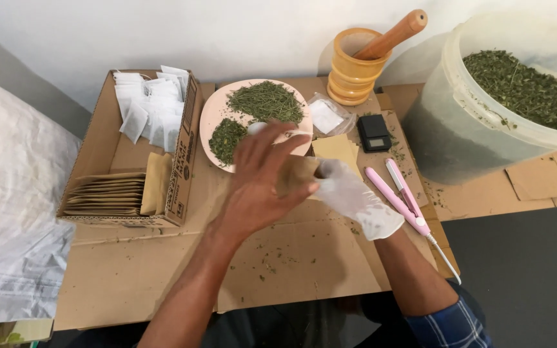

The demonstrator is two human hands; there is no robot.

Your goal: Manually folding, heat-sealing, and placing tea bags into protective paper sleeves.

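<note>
Cardboard sheets point(162, 270) cover the work surface where one person packs dried green herb. At the left edge lies one open cardboard box point(182, 174), holding a loose heap of white filter sachets point(153, 106) at its far end, too overlapped to count, and a stack of brown paper envelopes point(107, 193) at its near end. Just right of the box sits one pale pink plate point(211, 119) carrying two heaps of herb point(265, 101), the larger at the far side. The bare left hand point(259, 187), fingers spread and half curled, rests against one brown paper pouch point(294, 174) near the middle of the cardboard and hides part of the plate and much of the pouch. The white-gloved right hand point(356, 196) pinches the pouch's right edge. Behind them lie one clear plastic bag point(330, 116) and one flat tan envelope point(338, 148). At the far edge stands one yellow wooden mortar point(352, 77) with one pestle point(394, 33) leaning in it. Right of the bag sits one small black pocket scale point(374, 132), and nearer, one pink sealing tool point(401, 196) with its cord. One large translucent bucket point(459, 122), partly filled with herb, stands at the far right corner
</note>
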